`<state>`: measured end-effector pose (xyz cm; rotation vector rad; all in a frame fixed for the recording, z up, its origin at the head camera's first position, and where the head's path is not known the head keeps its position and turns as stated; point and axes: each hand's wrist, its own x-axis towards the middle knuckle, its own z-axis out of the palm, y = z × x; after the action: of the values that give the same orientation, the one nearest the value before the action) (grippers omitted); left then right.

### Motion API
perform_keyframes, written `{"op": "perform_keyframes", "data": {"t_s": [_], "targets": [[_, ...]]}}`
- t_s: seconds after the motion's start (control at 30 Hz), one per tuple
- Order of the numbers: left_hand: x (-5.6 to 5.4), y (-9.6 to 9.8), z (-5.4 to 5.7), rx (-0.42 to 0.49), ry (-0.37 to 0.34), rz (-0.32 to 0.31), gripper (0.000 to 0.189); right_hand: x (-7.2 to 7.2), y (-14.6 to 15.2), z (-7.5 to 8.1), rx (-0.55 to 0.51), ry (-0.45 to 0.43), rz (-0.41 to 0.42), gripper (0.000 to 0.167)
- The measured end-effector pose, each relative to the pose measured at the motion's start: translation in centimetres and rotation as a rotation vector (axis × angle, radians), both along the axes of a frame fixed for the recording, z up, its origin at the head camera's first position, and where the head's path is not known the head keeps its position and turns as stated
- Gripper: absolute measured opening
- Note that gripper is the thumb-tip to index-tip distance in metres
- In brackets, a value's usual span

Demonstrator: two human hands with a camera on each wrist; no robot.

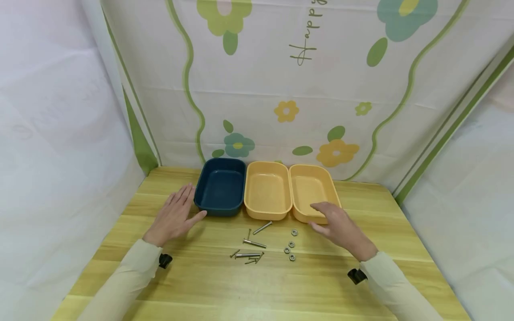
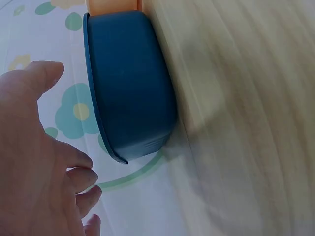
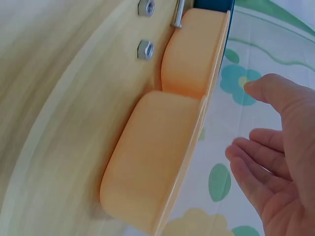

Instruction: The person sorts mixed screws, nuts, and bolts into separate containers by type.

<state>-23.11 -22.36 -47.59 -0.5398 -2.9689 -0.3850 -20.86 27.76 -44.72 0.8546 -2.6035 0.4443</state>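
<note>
We see a blue tray point(image 1: 221, 189) and two yellow trays point(image 1: 268, 191) in a row, left hand point(image 1: 172, 217) beside the first, right hand point(image 1: 341, 226) near the last, each grip wide. Bolts point(image 1: 248, 255) and nuts point(image 1: 294, 232) lie before them on the wood-grained table point(image 1: 257, 294), with flower-printed cloth point(image 1: 249, 84) behind and white sheeting point(image 1: 48, 156) at both sides.

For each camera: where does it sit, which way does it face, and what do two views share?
Head: on the head, facing forward and down at the blue tray, two yellow trays, bolts and nuts; left hand, right hand and sleeves show.
Left wrist: on that wrist, facing the blue tray's outer side; left hand shows.
Right wrist: on that wrist, facing the yellow trays' outer sides; right hand shows.
Head and right wrist share the nuts.
</note>
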Motion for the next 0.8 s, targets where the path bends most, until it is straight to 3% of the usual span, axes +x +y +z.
{"op": "perform_keyframes", "data": {"t_s": [0.17, 0.43, 0.8], "targets": [[-0.7, 0.3, 0.1, 0.012, -0.007, -0.021, 0.095, 0.5, -0.8, -0.2, -0.013, -0.085, 0.034, 0.044], [-1.6, 1.1, 0.2, 0.035, -0.015, -0.028, 0.094, 0.7, -1.9, -1.8, 0.013, -0.180, 0.060, 0.042], [-2.5, 1.6, -0.7, 0.037, -0.046, -0.031, 0.093, 0.2, -2.6, -4.5, 0.014, -0.179, 0.114, 0.040]]}}
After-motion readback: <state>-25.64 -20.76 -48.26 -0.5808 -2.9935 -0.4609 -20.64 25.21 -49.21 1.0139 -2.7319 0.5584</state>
